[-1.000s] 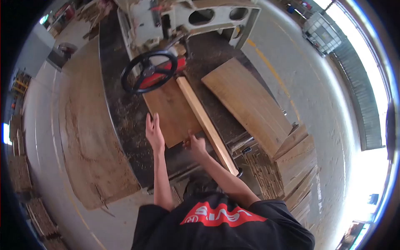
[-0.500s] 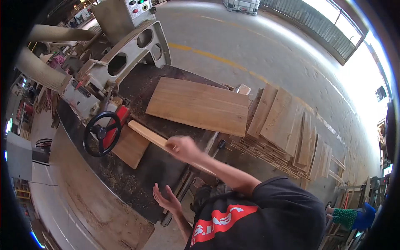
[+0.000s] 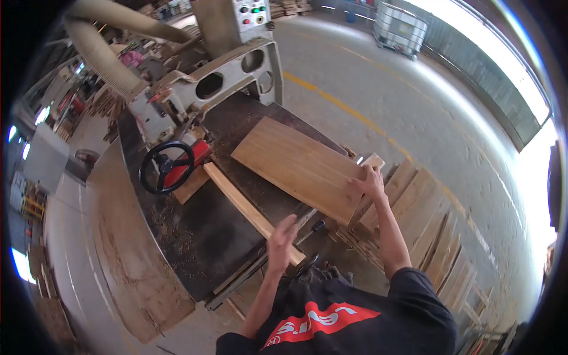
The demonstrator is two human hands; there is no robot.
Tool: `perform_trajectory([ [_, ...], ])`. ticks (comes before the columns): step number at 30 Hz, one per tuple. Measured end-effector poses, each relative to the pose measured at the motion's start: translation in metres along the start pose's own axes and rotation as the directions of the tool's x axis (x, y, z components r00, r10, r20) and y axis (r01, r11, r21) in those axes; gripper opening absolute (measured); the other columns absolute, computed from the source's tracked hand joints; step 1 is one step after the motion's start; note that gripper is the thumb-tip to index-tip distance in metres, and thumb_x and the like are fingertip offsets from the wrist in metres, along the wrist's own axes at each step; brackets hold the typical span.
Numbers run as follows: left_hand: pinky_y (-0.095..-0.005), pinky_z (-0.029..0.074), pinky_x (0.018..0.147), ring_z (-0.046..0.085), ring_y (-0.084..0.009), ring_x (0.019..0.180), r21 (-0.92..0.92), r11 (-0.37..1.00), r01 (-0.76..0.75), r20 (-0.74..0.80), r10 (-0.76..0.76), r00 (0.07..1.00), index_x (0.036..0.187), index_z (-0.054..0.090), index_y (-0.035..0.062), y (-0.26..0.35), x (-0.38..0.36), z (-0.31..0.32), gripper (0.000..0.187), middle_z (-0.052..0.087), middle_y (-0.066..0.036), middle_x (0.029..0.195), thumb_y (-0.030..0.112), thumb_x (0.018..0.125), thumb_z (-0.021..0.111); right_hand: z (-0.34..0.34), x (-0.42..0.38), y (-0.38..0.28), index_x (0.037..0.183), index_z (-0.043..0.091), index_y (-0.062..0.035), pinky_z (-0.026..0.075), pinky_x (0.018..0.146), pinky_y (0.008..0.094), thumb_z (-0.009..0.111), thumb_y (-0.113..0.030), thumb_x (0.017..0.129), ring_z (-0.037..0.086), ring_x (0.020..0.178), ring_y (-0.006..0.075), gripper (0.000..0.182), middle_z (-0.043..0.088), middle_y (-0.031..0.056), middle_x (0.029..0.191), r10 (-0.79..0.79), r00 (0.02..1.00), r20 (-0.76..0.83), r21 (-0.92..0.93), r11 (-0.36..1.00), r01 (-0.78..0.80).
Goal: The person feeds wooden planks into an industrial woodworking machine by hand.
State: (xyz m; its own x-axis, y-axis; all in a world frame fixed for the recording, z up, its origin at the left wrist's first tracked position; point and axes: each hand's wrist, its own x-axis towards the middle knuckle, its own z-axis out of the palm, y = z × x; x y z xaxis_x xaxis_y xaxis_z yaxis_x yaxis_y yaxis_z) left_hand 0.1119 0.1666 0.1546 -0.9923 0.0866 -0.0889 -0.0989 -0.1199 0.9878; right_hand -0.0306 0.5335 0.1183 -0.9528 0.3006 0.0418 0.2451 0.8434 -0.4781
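Observation:
A wide wooden board (image 3: 299, 165) lies flat on the machine's dark table (image 3: 195, 254). My right hand (image 3: 370, 183) grips its near right corner, thumb on top and fingers over the end. Just left of it runs a long narrow wooden strip (image 3: 242, 204), reaching from the machine toward my body. Over the strip's near end my left hand (image 3: 282, 242) is raised, fingers stretched out and holding nothing. A smaller piece of board (image 3: 190, 188) shows partly beneath the black handwheel (image 3: 166, 167), its far part hidden by the machine.
Stacked planks (image 3: 417, 207) stand right of the table. The grey machine housing (image 3: 236, 74) with a button panel (image 3: 252, 13) spans the table's far end, beside a thick hose (image 3: 103, 59). A curved wooden surface (image 3: 127, 254) lies along the left. Wood chips are scattered on the table.
My right hand has moved from the narrow strip to the wide board's end. My left hand has come up over the strip. The small piece sits farther under the handwheel. The view has shifted.

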Motion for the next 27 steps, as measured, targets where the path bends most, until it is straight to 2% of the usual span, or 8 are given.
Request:
perform_trajectory([
  [4,-0.0393,0.028,0.127,0.037,-0.0315,0.155,0.055,0.968,0.245,0.112,-0.25,0.962,0.162,0.021,-0.0136,-0.051,0.038,0.051,0.096,0.034,-0.028,0.167,0.047,0.104,0.067,0.007,-0.007,0.007,0.135,0.064,-0.0075,0.049,0.11,0.0492,0.093,-0.057,0.068,0.058,0.129,0.0427,0.089,0.06,0.0266,0.136,0.035,0.999,-0.011,0.102,0.994,-0.033],
  [7,-0.0411,0.026,0.127,0.034,-0.0305,0.156,-0.017,0.97,0.243,-0.032,-0.244,0.969,0.162,0.021,-0.0144,-0.052,0.055,0.073,0.102,0.037,-0.026,0.166,0.056,0.102,0.065,0.025,-0.005,0.026,0.137,0.063,-0.0083,0.051,0.109,0.0477,0.095,-0.057,0.068,0.062,0.126,0.0403,0.091,0.064,0.0243,0.133,0.042,0.999,-0.029,0.233,0.972,-0.034],
  [8,-0.0388,0.035,0.118,0.05,-0.026,0.142,-0.25,0.946,0.205,-0.11,-0.238,0.965,0.157,0.042,-0.008,-0.087,0.068,0.075,0.094,0.054,-0.023,0.154,0.06,0.098,0.07,0.026,-0.006,0.029,0.139,0.062,-0.0084,0.051,0.109,0.0479,0.095,-0.056,0.068,0.063,0.125,0.04,0.091,0.066,0.0235,0.133,0.038,0.999,-0.016,0.285,0.958,-0.032],
  [12,-0.0396,0.041,0.108,0.056,-0.018,0.127,-0.444,0.858,0.26,-0.028,-0.303,0.953,0.145,0.058,0.01,-0.094,0.096,0.071,0.071,0.063,-0.007,0.138,0.062,0.098,0.068,0.028,-0.006,0.029,0.127,0.069,-0.0051,0.054,0.102,0.0441,0.096,-0.048,0.07,0.07,0.114,0.0339,0.077,0.074,0.0196,0.121,0.09,0.992,-0.091,0.373,0.926,-0.05],
  [17,-0.0412,0.053,0.086,0.066,-0.0215,0.113,-0.536,0.789,0.301,-0.142,-0.436,0.889,0.144,0.059,0.0104,-0.081,0.111,0.064,0.075,0.066,-0.009,0.133,0.067,0.096,0.067,0.015,-0.012,0.01,0.115,0.076,-0.0017,0.056,0.091,0.0377,0.096,-0.04,0.072,0.072,0.099,0.0259,0.062,0.077,0.0124,0.108,0.161,0.968,-0.192,0.469,0.882,-0.054],
  [22,-0.0378,0.054,0.069,0.071,-0.0189,0.094,-0.615,0.709,0.345,-0.152,-0.536,0.83,0.132,0.066,0.0083,-0.092,0.139,0.018,0.065,0.073,-0.01,0.112,0.065,0.101,0.059,0.01,-0.04,-0.008,0.137,0.07,-0.0069,0.054,0.096,0.0346,0.085,-0.029,0.09,0.069,0.11,0.0208,0.055,0.074,0.0067,0.123,0.018,0.984,0.18,0.912,0.371,-0.174],
  [24,-0.0398,0.056,0.068,0.071,-0.0221,0.092,-0.532,0.781,0.326,-0.334,-0.547,0.767,0.129,0.066,0.0021,-0.077,0.135,0.012,0.063,0.073,-0.013,0.112,0.059,0.104,0.057,-0.004,-0.074,-0.051,0.148,0.062,-0.005,0.054,0.097,0.0319,0.079,-0.024,0.096,0.067,0.115,0.018,0.057,0.07,0.0102,0.131,-0.026,0.965,0.262,0.956,0.142,-0.256],
  [27,-0.0424,0.058,0.071,0.072,-0.0265,0.091,-0.386,0.876,0.289,-0.543,-0.469,0.697,0.127,0.065,-0.0043,-0.054,0.123,0.004,0.06,0.071,-0.017,0.113,0.052,0.107,0.055,0.023,-0.088,-0.055,0.15,0.061,-0.0067,0.053,0.098,0.0314,0.079,-0.022,0.097,0.067,0.115,0.018,0.058,0.069,0.0099,0.132,-0.04,0.972,0.233,0.965,0.136,-0.226],
])
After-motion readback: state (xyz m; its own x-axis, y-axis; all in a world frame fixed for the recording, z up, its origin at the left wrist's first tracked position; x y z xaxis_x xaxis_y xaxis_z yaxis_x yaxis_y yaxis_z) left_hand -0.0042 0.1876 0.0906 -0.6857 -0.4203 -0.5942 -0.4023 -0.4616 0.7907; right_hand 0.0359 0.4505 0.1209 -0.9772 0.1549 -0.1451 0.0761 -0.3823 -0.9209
